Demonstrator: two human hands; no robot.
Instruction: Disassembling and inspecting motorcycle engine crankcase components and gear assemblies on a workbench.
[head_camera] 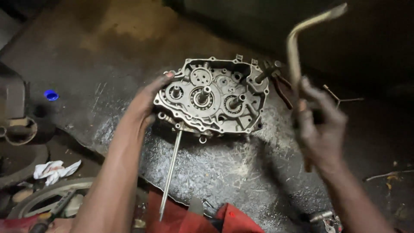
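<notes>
At the centre of the frame lay a grey cast-metal engine crankcase half (213, 97), open side up, its gears, bearings and short shafts showing, on a scratched, oil-dark floor (224, 172). The left hand (148, 101) rested against the casing's left edge, fingers spread and lightly curled over the rim, steadying it rather than gripping it. The right hand (321, 129), at the right of the frame and raised clear of the casing, was closed round the lower end of a bent, pale metal bar (297, 47) whose angled top reached toward the upper right corner; the motion blur hid how tightly the fingers wrapped it.

A long thin steel rod (170, 172) ran from the casing's lower edge down toward the bottom of the frame. A red cloth (189, 220) lay at the bottom centre, a white rag (54, 170) at lower left, a blue cap (51, 95) at left.

Judged from this, the work would have gone best with the left palm kept pressed on the rim so the casing could not slide, fingers clear of the shafts, and the bar brought down squarely and gently on solid metal, not on the thin cast edges.
</notes>
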